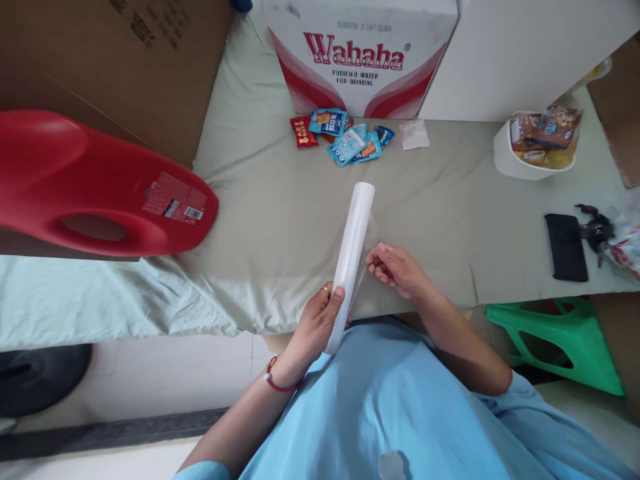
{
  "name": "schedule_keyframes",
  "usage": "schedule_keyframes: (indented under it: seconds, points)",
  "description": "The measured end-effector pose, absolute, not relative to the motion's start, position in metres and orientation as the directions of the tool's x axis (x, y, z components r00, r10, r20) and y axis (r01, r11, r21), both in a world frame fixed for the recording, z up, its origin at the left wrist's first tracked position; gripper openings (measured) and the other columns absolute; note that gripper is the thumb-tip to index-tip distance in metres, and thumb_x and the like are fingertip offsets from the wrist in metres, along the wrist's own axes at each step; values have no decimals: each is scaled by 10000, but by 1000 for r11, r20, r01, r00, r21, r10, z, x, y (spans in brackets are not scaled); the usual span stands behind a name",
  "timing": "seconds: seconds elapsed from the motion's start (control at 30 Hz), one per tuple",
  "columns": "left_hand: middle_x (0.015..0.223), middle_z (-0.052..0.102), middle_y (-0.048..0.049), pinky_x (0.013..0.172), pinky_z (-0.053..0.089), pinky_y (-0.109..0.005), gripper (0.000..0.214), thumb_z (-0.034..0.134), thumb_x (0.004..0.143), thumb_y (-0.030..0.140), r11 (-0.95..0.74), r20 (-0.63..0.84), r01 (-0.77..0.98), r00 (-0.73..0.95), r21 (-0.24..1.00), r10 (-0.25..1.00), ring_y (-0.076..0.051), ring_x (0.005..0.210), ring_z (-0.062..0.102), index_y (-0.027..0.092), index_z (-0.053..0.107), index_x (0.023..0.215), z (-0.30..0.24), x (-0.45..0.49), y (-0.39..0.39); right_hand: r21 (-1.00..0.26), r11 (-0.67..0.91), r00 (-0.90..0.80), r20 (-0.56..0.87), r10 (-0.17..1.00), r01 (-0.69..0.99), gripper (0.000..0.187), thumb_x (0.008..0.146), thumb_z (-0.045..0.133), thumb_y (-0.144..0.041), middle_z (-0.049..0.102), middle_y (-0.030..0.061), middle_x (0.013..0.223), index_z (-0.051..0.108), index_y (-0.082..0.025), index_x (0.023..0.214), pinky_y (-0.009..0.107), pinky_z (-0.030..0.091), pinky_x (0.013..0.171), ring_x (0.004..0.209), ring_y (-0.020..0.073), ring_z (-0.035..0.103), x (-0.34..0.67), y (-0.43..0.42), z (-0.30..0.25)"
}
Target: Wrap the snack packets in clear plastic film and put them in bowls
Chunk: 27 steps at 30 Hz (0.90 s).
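A white roll of thin plastic film [356, 230] slants upward over the table's front edge. My left hand [323, 317] is closed around its lower part, thumb on top, some fingers hidden behind it. To the right of the roll is my right hand [397, 270], its fingers curled in a pinch at a faint, clear loose edge of the film. The film is so transparent that its outline near the fingertips is hard to follow. Beyond the roll's far end lie several small blue and red snack packets [347, 140] and a small white packet [414, 135].
A Wahaha water carton [360, 73] stands at the back. A large red jug [100, 193] lies at left beside a brown cardboard box [150, 87]. At right are a white tub [523, 160] of snacks, a black phone [567, 247], keys [597, 230] and a green stool [565, 340].
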<state>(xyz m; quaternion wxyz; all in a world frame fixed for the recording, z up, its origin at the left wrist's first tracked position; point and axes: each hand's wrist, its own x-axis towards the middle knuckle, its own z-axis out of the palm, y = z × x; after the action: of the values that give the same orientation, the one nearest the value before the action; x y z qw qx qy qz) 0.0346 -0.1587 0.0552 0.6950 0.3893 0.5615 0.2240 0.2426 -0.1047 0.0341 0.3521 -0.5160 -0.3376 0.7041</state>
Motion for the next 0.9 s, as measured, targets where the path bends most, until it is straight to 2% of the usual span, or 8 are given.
schedule_keyframes:
  seconds: [0.13,0.23,0.33,0.47,0.57,0.67,0.8,0.9]
  points:
    - [686,598,30,542,422,-266,576,525,899,808,593,-605,126,222,795,764,-148,588,555,233,518,914,54,42,-152,-868,-487,-364,-426,828,-92,599,735,801,-756,512,-52,617,582,-198,726,220,269,476,520,73,370,233,-111,37]
    - [702,592,32,565,451,-276,585,542,880,815,614,-611,60,221,787,760,-155,611,572,234,526,942,54,42,-150,-891,-444,-386,-379,841,-93,545,783,802,-691,489,-61,606,583,-195,725,218,270,508,539,75,366,237,-109,35]
    - [770,630,12,610,503,-294,608,570,856,826,667,-631,-68,266,742,729,-164,658,606,233,528,981,52,43,-149,-875,-475,-363,-412,835,-98,542,775,817,-677,492,-63,609,573,-196,722,220,240,493,521,70,351,244,-106,29]
    - [785,641,2,605,520,-299,601,576,863,823,676,-642,-132,228,725,732,-165,658,619,236,531,978,46,48,-146,-843,-536,-389,-480,786,-41,604,788,741,-774,555,-41,633,615,-185,744,228,232,476,496,68,345,243,-107,27]
    - [734,625,13,555,496,-277,604,608,857,817,671,-640,-174,204,721,741,-147,602,593,223,564,963,43,52,-143,-873,-488,-479,-433,763,12,574,796,768,-725,579,-29,642,634,-172,717,225,334,555,566,85,438,236,-111,31]
    - [728,649,2,549,514,-262,668,692,783,832,687,-652,-271,220,674,726,-136,590,604,189,608,945,42,53,-140,-896,-445,-516,-383,766,4,529,822,777,-669,610,-16,680,639,-170,713,243,411,674,679,115,531,237,-113,32]
    - [787,698,-38,648,593,-285,726,778,714,813,725,-690,-435,271,534,671,-151,663,664,142,670,969,41,54,-138,-865,-502,-458,-457,763,26,565,814,756,-717,539,-45,640,610,-177,736,226,319,552,578,87,419,247,-113,25]
    - [772,705,-45,651,591,-280,702,785,720,799,702,-693,-495,244,512,678,-145,652,658,141,679,943,39,57,-138,-859,-511,-398,-481,781,35,602,816,712,-779,545,-39,670,611,-186,799,232,287,501,549,86,397,246,-114,23]
